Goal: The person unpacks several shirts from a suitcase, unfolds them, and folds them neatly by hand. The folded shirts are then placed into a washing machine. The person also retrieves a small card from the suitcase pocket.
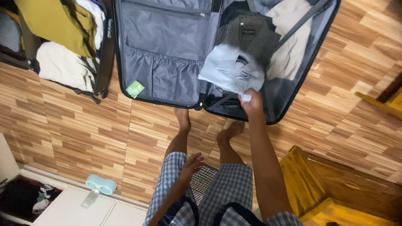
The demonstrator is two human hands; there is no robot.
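Note:
My right hand reaches forward and grips a pale blue shirt, holding it over the right half of an open dark suitcase. Under the shirt lie a dark checked garment and a light beige garment. The suitcase's left half is a grey lining with an elastic pocket and a small green tag. My left hand rests open near my left knee, holding nothing. My bare feet stand just in front of the suitcase.
A second open suitcase at top left holds olive and cream clothes. A yellow wooden stool stands at lower right. A white cabinet top at lower left bears a small clear bottle and a pale blue case. The floor is wood-pattern.

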